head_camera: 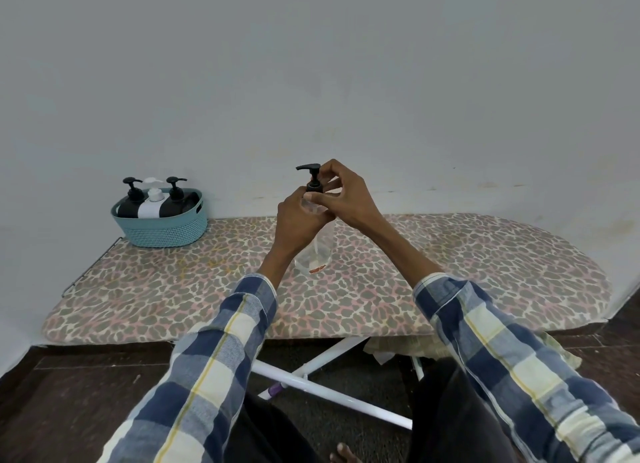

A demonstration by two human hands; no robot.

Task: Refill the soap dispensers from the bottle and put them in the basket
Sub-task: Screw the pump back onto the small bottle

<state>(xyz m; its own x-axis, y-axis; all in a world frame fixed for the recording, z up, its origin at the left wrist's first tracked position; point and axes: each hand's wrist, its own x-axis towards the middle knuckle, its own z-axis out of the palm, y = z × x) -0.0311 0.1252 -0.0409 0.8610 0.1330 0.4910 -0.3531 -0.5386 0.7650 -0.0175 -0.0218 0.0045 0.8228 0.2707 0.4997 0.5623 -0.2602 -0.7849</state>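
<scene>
A clear plastic dispenser bottle (318,251) stands upright on the ironing board (450,254), near its middle. My left hand (299,221) grips the bottle's upper body. My right hand (341,194) pinches the black pump cap (313,180) at the bottle's neck, with the nozzle pointing left. A teal woven basket (162,228) sits at the board's far left corner. It holds two black dispensers (130,202) (176,199) and a white dispenser (152,204) between them.
The board has a leopard-print cover and stands against a plain grey wall. Its white folding legs (311,383) cross below, over a dark floor. My checked sleeves reach in from the bottom edge.
</scene>
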